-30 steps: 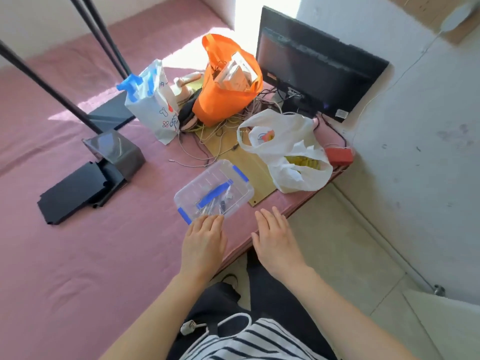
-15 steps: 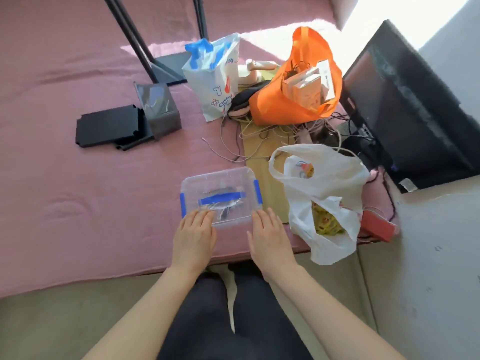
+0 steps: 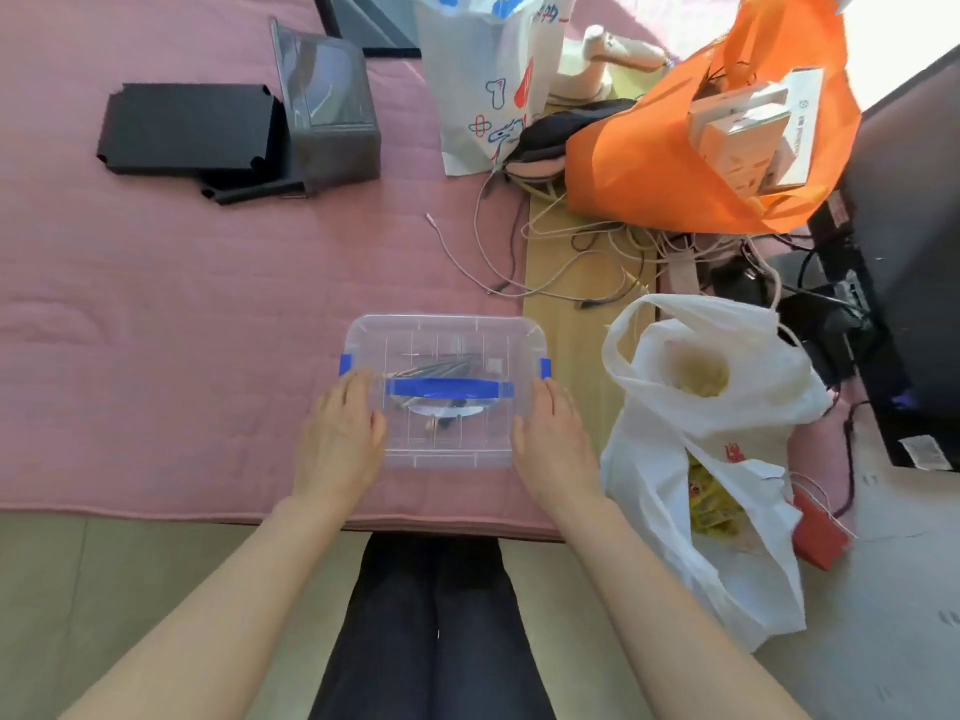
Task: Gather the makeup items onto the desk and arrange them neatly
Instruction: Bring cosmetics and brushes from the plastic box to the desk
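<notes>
A clear plastic box (image 3: 441,345) with a blue handle (image 3: 449,389) and blue side clips sits on the pink cloth near the desk's front edge. Dark slender items show dimly through its lid. My left hand (image 3: 343,433) lies against the box's left side, fingers straight and pointing away from me. My right hand (image 3: 553,433) lies against its right side in the same way. The box stands flat between both hands.
A white plastic bag (image 3: 727,423) with yellow packets stands right of the box. Behind are tangled cables (image 3: 571,262), an orange bag (image 3: 649,174) with white cartons, a white printed bag (image 3: 483,80), black panels (image 3: 187,127) and a dark monitor (image 3: 909,226). The pink cloth (image 3: 156,304) stretches left.
The view has tilted down and closer to the desk. My hands moved forward from the box's near edge to its two sides.
</notes>
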Demonstrator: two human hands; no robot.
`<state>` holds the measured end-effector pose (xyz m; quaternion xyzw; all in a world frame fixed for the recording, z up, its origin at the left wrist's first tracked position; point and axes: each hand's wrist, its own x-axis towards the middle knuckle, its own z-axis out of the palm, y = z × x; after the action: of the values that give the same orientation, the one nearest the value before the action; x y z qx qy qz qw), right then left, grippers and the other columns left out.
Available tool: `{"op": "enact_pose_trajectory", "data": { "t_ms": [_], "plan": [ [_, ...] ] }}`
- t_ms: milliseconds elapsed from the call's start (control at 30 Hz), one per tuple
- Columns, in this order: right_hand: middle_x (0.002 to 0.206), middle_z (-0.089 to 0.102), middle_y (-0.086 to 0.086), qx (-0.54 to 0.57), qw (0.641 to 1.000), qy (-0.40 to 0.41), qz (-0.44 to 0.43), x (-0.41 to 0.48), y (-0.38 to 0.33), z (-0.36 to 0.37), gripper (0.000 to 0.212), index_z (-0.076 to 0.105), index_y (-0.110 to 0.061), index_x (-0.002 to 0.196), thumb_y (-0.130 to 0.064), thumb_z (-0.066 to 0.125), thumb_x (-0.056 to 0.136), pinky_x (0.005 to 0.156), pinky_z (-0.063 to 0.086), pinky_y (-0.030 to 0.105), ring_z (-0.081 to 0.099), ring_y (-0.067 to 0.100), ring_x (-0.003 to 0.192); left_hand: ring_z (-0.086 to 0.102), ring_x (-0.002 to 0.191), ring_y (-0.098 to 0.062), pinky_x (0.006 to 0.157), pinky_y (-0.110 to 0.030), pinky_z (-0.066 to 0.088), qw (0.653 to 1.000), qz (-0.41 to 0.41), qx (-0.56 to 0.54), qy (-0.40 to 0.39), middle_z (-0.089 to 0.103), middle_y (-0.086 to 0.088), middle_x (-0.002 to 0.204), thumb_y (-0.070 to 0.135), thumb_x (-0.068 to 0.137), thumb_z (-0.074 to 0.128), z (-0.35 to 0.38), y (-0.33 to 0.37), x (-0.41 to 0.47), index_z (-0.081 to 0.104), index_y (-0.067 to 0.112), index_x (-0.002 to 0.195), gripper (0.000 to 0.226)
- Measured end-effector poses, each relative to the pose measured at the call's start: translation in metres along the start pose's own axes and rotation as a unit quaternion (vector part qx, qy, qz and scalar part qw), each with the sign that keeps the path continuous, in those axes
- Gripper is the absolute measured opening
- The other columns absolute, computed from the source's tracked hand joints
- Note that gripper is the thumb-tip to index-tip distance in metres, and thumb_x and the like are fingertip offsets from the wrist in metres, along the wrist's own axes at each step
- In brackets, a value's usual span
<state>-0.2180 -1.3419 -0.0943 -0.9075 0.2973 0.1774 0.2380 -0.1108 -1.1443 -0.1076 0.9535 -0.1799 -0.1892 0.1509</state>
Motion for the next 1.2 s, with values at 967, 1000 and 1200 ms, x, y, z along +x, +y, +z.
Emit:
{"op": "enact_pose_trajectory", "data": {
  "t_ms": [967, 1000, 1200],
  "plan": [
    [0.111, 0.065, 0.012, 0.181, 0.956, 0.208, 0.104, 0.062, 0.039, 0.09, 0.045, 0.035, -0.021, 0.146, -0.016, 0.036, 0.101, 0.07, 0.037, 0.032, 0.057, 0.032, 0.092, 0.045, 0.08, -0.023, 0.065, -0.024, 0.025, 0.942, -0.195, -0.228, 0.153, 0.055, -0.002, 0.092, 0.019, 0.103, 0.034, 0.088, -0.051, 0.05, 0.055, 0.005, 0.113, 0.027],
    [0.112, 0.065, 0.012, 0.203, 0.95, 0.205, 0.12, 0.06, 0.038, 0.089, 0.044, 0.036, -0.021, 0.145, -0.015, 0.035, 0.101, 0.073, 0.039, 0.034, 0.057, 0.033, 0.094, 0.045, 0.076, -0.027, 0.061, -0.026, 0.022, 0.938, -0.214, -0.226, 0.151, 0.055, -0.005, 0.086, 0.018, 0.103, 0.031, 0.088, -0.053, 0.05, 0.055, 0.003, 0.109, 0.029],
    [0.134, 0.052, -0.005, 0.347, 0.902, 0.15, 0.207, 0.072, 0.043, 0.078, 0.04, 0.042, -0.021, 0.14, -0.017, 0.027, 0.103, 0.09, 0.031, 0.016, 0.047, 0.006, 0.114, 0.037, 0.072, -0.025, 0.064, -0.032, 0.024, 0.913, -0.281, -0.269, 0.121, 0.045, -0.002, 0.071, 0.022, 0.103, 0.028, 0.083, -0.051, 0.056, 0.047, 0.009, 0.084, 0.03]
  ]
}}
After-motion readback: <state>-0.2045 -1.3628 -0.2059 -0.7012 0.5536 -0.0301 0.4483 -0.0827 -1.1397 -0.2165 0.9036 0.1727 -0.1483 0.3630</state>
